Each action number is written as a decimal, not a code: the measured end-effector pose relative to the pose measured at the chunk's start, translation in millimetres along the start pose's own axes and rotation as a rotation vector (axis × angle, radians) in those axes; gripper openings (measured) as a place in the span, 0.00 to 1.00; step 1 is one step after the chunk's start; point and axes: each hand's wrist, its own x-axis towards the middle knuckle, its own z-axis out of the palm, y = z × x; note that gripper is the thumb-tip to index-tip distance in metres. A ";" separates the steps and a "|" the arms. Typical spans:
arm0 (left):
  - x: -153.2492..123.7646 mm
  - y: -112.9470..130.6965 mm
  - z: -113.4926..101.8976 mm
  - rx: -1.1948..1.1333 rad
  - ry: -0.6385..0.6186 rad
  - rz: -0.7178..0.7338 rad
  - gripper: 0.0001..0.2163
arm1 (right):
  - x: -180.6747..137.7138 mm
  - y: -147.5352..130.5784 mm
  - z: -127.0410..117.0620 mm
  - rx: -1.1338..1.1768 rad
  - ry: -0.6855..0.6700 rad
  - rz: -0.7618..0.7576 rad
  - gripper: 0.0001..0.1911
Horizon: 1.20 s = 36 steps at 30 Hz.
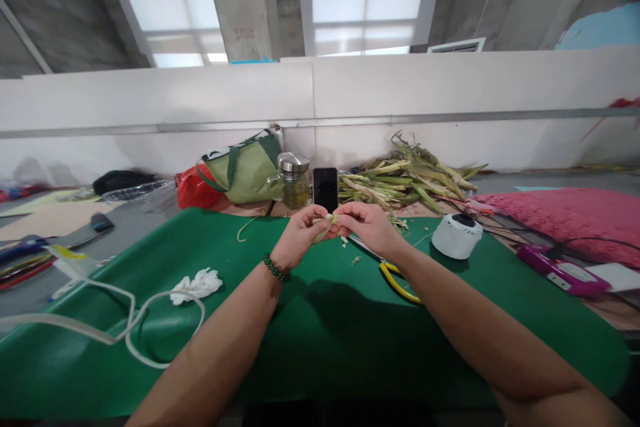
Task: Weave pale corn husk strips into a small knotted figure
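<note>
Above the green mat (310, 320), my left hand (303, 230) and my right hand (367, 227) meet fingertip to fingertip. Both pinch a small pale green piece of plant strip (331, 219), which looks folded or knotted; its exact form is too small to tell. A bracelet of dark green beads (275, 268) circles my left wrist. Scissors with yellow handles (397, 281) lie partly under my right forearm. Just beyond my fingers a black phone (325, 188) stands upright.
Behind are a lidded glass jug (293, 183), a green bag (245, 170) and a heap of plant leaves (410, 177). A white spool (456, 237) and purple device (563, 271) stand right. Crumpled tissue (197, 285) and white cable (107, 337) lie left.
</note>
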 end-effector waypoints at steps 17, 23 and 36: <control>-0.1 -0.4 6.5 0.058 0.134 0.051 0.16 | -0.5 12.5 6.1 -0.227 0.195 -0.248 0.05; 0.5 -1.4 6.6 0.059 0.104 0.057 0.17 | -1.2 11.6 5.0 -0.382 0.155 -0.360 0.07; 0.9 -3.4 6.7 -0.004 0.154 -0.025 0.19 | -3.5 21.6 7.2 -0.872 0.109 -0.667 0.15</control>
